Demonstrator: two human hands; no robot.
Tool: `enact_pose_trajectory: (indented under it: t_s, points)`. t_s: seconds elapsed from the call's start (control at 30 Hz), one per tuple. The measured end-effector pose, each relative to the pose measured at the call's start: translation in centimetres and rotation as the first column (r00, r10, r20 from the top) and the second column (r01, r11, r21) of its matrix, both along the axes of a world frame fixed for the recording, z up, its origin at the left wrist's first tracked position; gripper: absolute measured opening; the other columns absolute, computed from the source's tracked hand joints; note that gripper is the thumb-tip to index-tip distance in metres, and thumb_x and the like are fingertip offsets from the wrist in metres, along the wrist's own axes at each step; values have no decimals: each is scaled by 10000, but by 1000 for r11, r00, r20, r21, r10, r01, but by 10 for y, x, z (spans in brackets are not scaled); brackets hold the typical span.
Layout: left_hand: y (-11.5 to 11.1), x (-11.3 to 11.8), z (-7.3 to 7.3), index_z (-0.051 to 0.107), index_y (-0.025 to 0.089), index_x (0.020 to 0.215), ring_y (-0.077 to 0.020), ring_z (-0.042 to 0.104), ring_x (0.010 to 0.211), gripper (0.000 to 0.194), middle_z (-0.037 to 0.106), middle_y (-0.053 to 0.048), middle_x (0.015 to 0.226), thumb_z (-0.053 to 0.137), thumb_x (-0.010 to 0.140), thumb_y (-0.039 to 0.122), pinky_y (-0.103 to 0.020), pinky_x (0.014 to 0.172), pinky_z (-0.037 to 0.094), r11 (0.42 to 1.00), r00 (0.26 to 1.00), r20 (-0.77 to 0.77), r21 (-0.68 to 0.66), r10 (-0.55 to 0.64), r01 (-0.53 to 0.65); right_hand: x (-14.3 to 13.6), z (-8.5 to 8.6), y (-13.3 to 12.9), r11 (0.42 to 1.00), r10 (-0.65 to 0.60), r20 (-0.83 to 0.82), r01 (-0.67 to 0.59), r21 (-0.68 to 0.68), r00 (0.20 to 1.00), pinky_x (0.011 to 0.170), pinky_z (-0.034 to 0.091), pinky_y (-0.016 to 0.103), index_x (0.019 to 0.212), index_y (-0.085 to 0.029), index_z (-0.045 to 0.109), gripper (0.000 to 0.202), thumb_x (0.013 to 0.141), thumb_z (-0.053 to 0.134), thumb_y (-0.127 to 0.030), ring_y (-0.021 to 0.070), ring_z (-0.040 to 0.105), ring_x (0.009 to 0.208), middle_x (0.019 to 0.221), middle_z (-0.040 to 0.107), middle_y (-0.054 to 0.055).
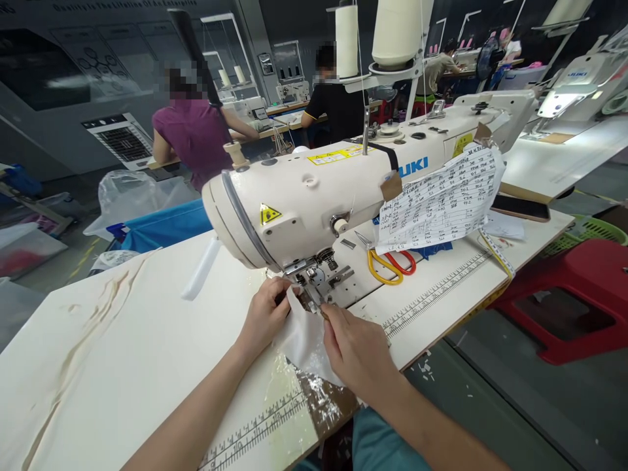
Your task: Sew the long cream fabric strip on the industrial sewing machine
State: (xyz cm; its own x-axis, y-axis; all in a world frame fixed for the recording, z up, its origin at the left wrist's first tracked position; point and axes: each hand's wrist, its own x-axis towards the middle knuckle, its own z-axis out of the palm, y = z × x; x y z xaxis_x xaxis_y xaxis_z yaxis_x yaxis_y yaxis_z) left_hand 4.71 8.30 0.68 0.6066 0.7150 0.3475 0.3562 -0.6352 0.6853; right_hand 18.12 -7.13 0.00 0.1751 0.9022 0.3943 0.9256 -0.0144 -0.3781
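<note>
Left hand point(265, 311): pinched the thin white cloth point(307, 337) beside the metal presser foot point(313, 299)
Right hand point(360, 350): fingertips closed at the cloth's right edge, their exact hold unclear
Cloth: spread between both hands, apparently being guided at the foot, which called for a flat edge and clear fingertips
White sewing machine point(294, 196): overhung the fingers, leaving little room
Scissors with yellow and red handles point(387, 282): lay beyond, out of the way

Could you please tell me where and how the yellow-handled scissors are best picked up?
I'd grip the yellow-handled scissors by their loops, from the near side: the loops lie exposed, turned towards the person, while the pointed end faces away, beneath the sewing machine.
</note>
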Motion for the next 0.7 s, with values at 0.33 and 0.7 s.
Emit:
enact_pose_trajectory:
  t_s: [0.33, 0.7]
  points:
    - [-1, 0, 0, 638, 205, 808, -202, 617, 858, 261, 666, -42, 907, 498, 922, 395, -327, 781, 501, 1000, 1000, -9, 29, 1, -1, -1, 1, 1, 999, -2, 35, 4, -41, 999, 572, 498, 278, 1258, -125, 591, 310, 961, 504, -96, 204, 715, 777, 997, 736, 70]
    - [-2, 0, -3, 601, 193, 873, -192, 573, 812, 160, 636, -38, 867, 486, 899, 302, -318, 724, 479, 977, 997, -74, 211, -16, 31, -2, 4, 4, 997, -11, 65, 15, -76, 998, 553, 493, 291, 1248, -137, 592, 302, 954, 555, -79, 209, 714, 764, 962, 731, 50]
